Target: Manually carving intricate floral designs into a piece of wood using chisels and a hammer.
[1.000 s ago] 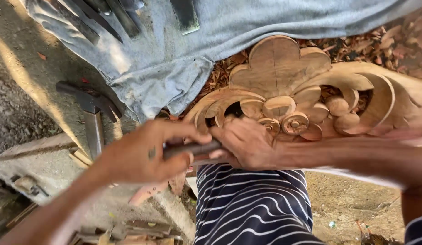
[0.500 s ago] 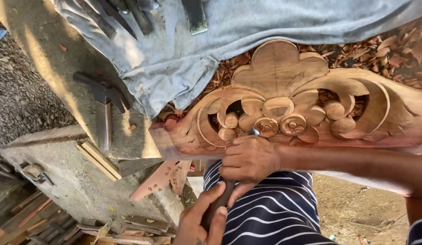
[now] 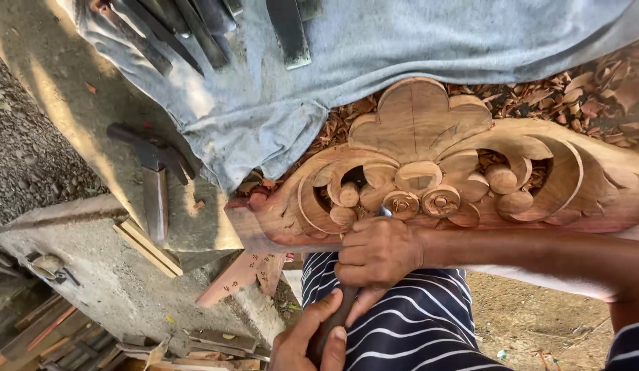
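Two hands are working one chisel point(image 3: 374, 227) at lower centre: the right hand point(image 3: 378, 253) is pinching its shaft low, the left hand point(image 3: 309, 343) is wrapping the handle. A slip could be gouging the reddish scrolled wood carving point(image 3: 436, 165), lying mid-frame on the bench point(image 3: 79, 103) among shavings point(image 3: 573, 93).

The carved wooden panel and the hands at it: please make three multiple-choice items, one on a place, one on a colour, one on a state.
1. Where does the mallet lie?
A on the concrete slab
B on the carved wooden panel
C on the lap

2. The cloth under the chisels is
A red
B grey-blue
C yellow

3. The right hand is
A open flat
B closed around a chisel
C hidden

Answers: 1 A, it rests left of the panel; 2 B, pale grey-blue fabric; 3 B, fingers wrap the tool, left hand at its handle end.
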